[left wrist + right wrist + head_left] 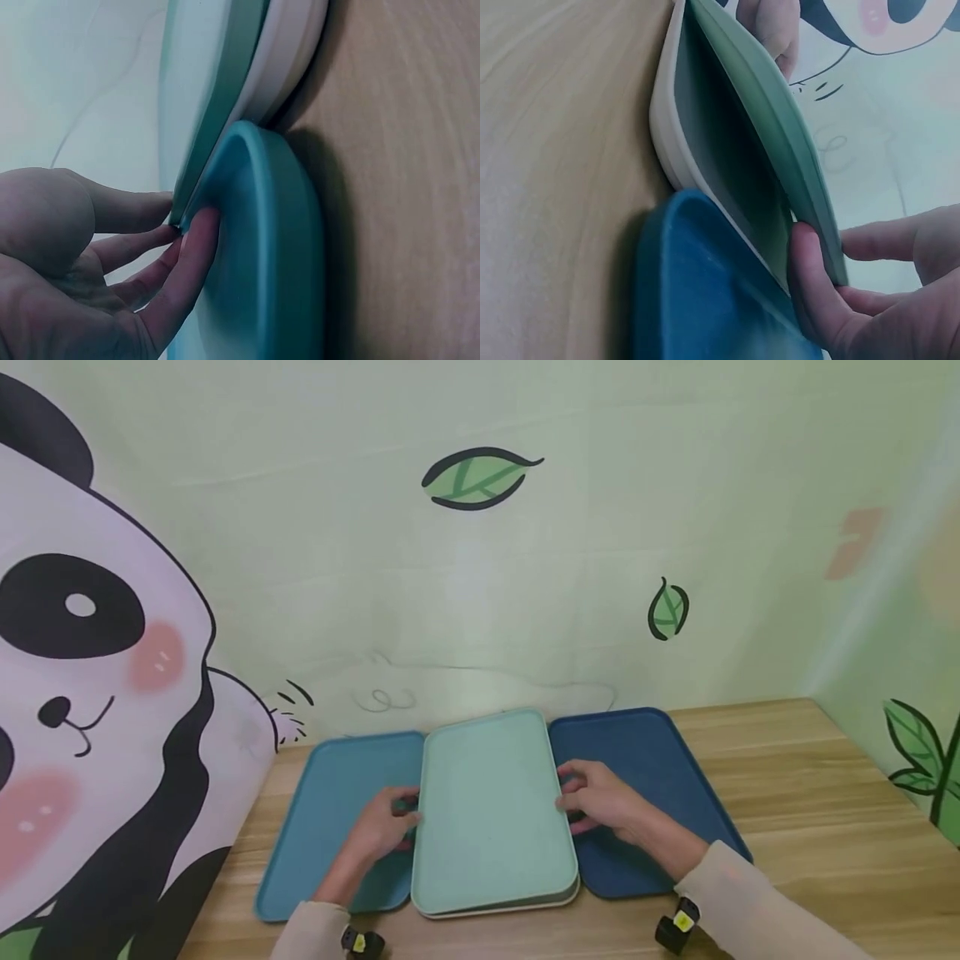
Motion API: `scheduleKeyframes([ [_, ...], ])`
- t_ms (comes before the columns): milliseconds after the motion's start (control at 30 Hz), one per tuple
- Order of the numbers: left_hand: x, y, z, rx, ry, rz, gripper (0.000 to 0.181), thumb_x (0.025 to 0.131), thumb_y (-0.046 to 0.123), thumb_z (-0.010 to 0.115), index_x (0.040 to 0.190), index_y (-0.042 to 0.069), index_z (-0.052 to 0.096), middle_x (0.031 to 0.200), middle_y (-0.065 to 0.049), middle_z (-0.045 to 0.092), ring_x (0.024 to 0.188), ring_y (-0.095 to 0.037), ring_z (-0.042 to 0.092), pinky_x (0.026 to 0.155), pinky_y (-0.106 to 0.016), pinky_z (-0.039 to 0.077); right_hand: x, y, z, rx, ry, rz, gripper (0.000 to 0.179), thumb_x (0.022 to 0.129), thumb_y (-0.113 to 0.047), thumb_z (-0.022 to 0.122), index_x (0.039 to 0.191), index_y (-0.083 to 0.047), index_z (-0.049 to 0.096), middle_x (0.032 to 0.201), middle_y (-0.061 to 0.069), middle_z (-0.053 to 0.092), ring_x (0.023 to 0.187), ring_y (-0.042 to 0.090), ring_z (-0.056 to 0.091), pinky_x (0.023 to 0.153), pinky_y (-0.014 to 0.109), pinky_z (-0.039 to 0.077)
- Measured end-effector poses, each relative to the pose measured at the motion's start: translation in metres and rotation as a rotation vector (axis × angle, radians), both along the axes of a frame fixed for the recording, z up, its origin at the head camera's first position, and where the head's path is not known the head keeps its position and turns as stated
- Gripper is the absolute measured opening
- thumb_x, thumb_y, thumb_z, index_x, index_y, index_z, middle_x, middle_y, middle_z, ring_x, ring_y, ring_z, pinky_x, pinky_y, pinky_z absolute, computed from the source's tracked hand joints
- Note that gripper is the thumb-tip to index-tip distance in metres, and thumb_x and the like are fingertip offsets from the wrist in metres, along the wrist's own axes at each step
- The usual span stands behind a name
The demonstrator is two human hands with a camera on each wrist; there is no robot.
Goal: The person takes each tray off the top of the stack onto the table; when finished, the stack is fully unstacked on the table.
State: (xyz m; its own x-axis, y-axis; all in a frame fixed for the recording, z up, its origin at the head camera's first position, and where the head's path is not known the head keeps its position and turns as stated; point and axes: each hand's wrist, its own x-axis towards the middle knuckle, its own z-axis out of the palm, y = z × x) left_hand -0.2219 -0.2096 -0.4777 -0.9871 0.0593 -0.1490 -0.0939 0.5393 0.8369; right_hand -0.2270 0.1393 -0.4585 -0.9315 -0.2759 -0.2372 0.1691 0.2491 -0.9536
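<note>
A mint green tray (491, 810) sits in the middle, its right side tilted up off a cream-rimmed tray (666, 139) beneath it. With thumb and fingertips, my left hand (381, 828) pinches the mint tray's left edge. My right hand (606, 799) grips the opposite edge, thumb on top and fingers underneath. In the right wrist view a wedge-shaped gap shows between the two stacked trays. A teal blue tray (337, 814) lies under my left hand, and a dark blue tray (637, 752) under my right.
The trays stand side by side on a wood-grain table (795, 793). Behind them rises a pale green wall covering (337, 527) with printed leaves and a large panda (75, 693) at left. Bare tabletop extends to the right.
</note>
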Motion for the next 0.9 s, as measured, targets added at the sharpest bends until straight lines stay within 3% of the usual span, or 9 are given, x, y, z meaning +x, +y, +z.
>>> scheduleKeyframes([
  [233,-0.003,-0.002,-0.003,0.014,-0.041,-0.002,0.043,0.108,0.009,0.059,0.149,-0.002,0.056,0.147,-0.025,0.049,0.129,-0.046,0.057,0.078,-0.042,0.065,-0.003,0.003,-0.005,-0.077,-0.037,-0.038,0.054,0.097,0.003,0.065,0.148,0.006,0.050,0.117,0.022,0.064,0.094,0.027,0.071,0.077,0.046,0.065],
  [367,-0.007,-0.001,-0.001,0.019,-0.043,-0.019,0.044,0.109,0.008,0.056,0.152,-0.002,0.054,0.152,-0.026,0.048,0.132,-0.047,0.056,0.079,-0.042,0.065,-0.009,0.012,-0.001,-0.111,-0.045,-0.039,0.055,0.099,-0.001,0.066,0.152,0.002,0.049,0.125,0.023,0.065,0.099,0.026,0.072,0.082,0.046,0.064],
  [500,-0.010,0.003,0.001,0.007,-0.025,-0.023,0.049,0.102,0.003,0.065,0.150,-0.002,0.056,0.146,-0.026,0.051,0.118,-0.040,0.065,0.076,-0.042,0.065,-0.008,0.029,0.004,-0.142,-0.064,-0.029,0.058,0.101,-0.003,0.065,0.155,0.003,0.045,0.132,0.023,0.065,0.101,0.025,0.073,0.086,0.047,0.063],
  [667,-0.010,0.004,0.001,0.015,-0.022,0.008,0.054,0.093,-0.004,0.074,0.145,-0.004,0.060,0.125,-0.022,0.056,0.099,-0.026,0.066,0.071,-0.041,0.064,0.000,0.065,0.010,-0.177,-0.053,-0.017,0.062,0.103,-0.005,0.065,0.158,0.005,0.039,0.134,0.022,0.064,0.102,0.024,0.072,0.087,0.046,0.063],
  [900,-0.009,0.002,-0.006,-0.004,-0.006,0.027,0.055,0.091,-0.006,0.075,0.144,-0.005,0.061,0.127,-0.020,0.057,0.100,-0.027,0.064,0.069,-0.040,0.064,0.016,0.142,0.016,-0.081,-0.019,-0.056,0.065,0.104,-0.013,0.068,0.158,0.006,0.037,0.129,0.011,0.066,0.104,0.019,0.069,0.088,0.043,0.061],
])
